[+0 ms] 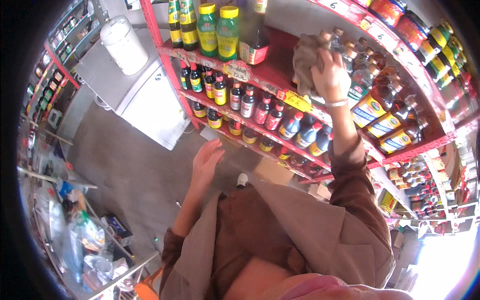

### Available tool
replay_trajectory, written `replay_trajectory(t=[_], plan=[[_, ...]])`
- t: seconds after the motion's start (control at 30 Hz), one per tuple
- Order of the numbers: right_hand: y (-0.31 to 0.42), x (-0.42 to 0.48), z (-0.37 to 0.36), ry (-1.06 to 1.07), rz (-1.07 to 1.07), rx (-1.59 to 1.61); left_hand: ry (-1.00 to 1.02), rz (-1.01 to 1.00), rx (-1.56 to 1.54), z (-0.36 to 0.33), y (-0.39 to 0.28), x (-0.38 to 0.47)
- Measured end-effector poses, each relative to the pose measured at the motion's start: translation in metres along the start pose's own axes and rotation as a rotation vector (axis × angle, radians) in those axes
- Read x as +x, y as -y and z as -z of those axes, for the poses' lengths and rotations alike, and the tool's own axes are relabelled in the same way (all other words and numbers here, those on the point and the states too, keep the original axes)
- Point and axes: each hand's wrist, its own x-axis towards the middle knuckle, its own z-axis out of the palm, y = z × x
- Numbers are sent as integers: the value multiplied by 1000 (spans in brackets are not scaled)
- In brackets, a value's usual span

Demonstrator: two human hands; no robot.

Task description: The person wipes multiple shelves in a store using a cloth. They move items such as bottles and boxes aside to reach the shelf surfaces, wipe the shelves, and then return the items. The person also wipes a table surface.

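Note:
My right hand (332, 78) grips a grey-brown cloth (305, 62) on the upper red shelf, against a group of bottles. Clear bottles with white labels (358, 88) stand just to its right, with large amber bottles (371, 108) beyond them. Left of the cloth, a bare stretch of red shelf board (279, 71) separates it from a dark square bottle (254, 48) and green bottles with yellow caps (227, 33). My left hand (206, 161) hangs over the floor, fingers slightly bent and apart, holding nothing.
Lower shelves hold rows of dark sauce bottles (247, 101), with price tags (296, 101) along the edges. A white chest freezer (150, 101) and a white gas cylinder (123, 45) are at the upper left. Plastic bags (90, 236) fill the lower left; a cardboard box (273, 169) lies by the shelf's foot.

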Motion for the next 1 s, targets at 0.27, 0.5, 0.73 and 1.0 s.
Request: replay_trajectory(t=[0.27,0.5,0.73,1.0], plan=[[-10,-45,15,188,14,504,180,-362,280,-43,-106,153],[-5,4,32,-277,-67,413,491,-952,489,-170,-197,266],[17,-31,-3,2,-260,183,769,-766,455,-264,-207,313],[25,-81,33,-272,-474,186,951,-788,473,-269,-194,356]])
